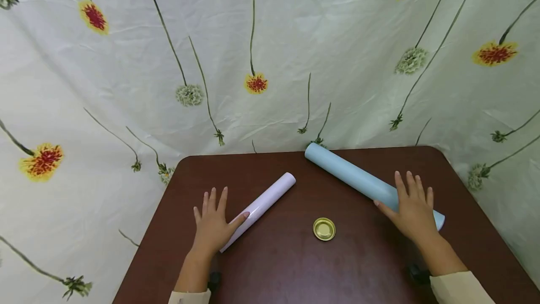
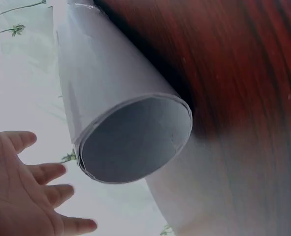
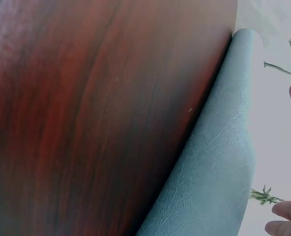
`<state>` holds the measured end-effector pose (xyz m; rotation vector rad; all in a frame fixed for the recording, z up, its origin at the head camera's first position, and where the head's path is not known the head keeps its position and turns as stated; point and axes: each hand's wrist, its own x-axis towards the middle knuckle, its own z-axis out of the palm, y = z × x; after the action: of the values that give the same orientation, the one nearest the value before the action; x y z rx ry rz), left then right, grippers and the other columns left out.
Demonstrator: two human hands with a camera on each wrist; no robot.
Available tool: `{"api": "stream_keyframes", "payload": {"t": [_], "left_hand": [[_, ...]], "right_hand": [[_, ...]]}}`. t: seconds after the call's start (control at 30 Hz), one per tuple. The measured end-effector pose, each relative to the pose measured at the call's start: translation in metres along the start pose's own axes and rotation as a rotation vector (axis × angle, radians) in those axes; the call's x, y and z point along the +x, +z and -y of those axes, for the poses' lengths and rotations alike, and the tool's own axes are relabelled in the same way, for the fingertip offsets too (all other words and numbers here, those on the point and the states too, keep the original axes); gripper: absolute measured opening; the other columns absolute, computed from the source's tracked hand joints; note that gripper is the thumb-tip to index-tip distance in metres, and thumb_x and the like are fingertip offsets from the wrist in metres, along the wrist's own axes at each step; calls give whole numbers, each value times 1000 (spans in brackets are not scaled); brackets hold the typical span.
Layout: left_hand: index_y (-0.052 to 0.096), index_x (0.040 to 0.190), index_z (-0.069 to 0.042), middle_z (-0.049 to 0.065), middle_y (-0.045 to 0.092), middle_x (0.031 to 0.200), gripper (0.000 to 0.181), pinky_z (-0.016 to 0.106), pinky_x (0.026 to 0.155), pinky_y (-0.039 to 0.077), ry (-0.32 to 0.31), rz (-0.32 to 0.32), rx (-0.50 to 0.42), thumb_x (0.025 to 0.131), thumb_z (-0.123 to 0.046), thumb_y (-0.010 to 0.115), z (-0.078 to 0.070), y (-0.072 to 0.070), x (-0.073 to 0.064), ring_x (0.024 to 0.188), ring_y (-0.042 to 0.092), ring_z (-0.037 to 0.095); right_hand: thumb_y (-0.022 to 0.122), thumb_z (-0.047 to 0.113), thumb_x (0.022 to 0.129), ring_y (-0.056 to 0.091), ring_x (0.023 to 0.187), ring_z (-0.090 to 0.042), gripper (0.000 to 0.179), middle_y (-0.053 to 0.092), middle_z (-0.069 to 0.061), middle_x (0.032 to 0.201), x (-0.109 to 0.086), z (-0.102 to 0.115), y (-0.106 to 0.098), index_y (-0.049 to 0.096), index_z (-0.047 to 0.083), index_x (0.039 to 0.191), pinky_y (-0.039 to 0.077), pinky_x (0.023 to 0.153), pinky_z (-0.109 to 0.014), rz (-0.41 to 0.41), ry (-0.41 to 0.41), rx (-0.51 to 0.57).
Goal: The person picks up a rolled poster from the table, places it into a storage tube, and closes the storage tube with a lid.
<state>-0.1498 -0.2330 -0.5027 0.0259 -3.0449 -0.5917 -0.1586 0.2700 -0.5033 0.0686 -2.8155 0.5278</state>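
A glossy white paper roll [image 1: 270, 196] lies slanted on the left half of the dark brown table. My left hand [image 1: 213, 229] is spread over its near end, fingers straight; in the left wrist view the hand [image 2: 22, 191] appears beside the hollow open end of the roll [image 2: 115, 73], apart from it. On the right, a thicker light blue roll [image 1: 350, 172] slants from the back edge toward the near right. Above its lower part is my right hand [image 1: 415, 219], fingers extended. The right wrist view shows the blue roll's [image 3: 209, 162] creased surface, with fingertips [image 3: 287, 210] off to its side.
Between the two rolls sits a small round gold dish [image 1: 324, 229]. The table [image 1: 287, 266] has rounded back corners. Behind and around it hangs a pale cloth [image 1: 337, 50] printed with flowers.
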Motion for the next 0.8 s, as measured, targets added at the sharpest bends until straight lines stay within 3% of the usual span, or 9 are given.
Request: {"api": "stream_keyframes", "payload": {"t": [0.17, 0.3, 0.53, 0.8], "left_hand": [[24, 162, -15, 24, 34, 159, 98, 73, 115, 21, 14, 75, -52, 89, -68, 63, -3, 2, -6, 149, 29, 45], [37, 156, -11, 26, 46, 147, 90, 68, 106, 37, 13, 112, -76, 88, -58, 70, -4, 4, -11, 134, 47, 45], [51, 146, -7, 26, 50, 136, 81, 63, 97, 44, -12, 168, -100, 80, -43, 83, -3, 3, -18, 121, 52, 43], [57, 138, -6, 21, 57, 121, 73, 55, 89, 50, 22, 159, -110, 75, -24, 88, 1, 6, -21, 107, 57, 36]], "right_hand": [[77, 46, 85, 21, 146, -55, 100, 30, -36, 154, 5, -4, 3, 25, 1, 158, 13, 114, -76, -26, -24, 1], [77, 47, 85, 25, 144, -56, 97, 35, -36, 149, 9, -8, 6, 30, -1, 156, 16, 113, -76, 6, -17, 8], [76, 45, 87, 29, 140, -58, 90, 39, -36, 146, 17, -10, 16, 36, -4, 152, 19, 111, -76, 58, -36, 28], [76, 43, 87, 40, 132, -56, 90, 42, -36, 143, 25, -7, 26, 37, -5, 151, 29, 107, -73, 74, -35, 1]]}}
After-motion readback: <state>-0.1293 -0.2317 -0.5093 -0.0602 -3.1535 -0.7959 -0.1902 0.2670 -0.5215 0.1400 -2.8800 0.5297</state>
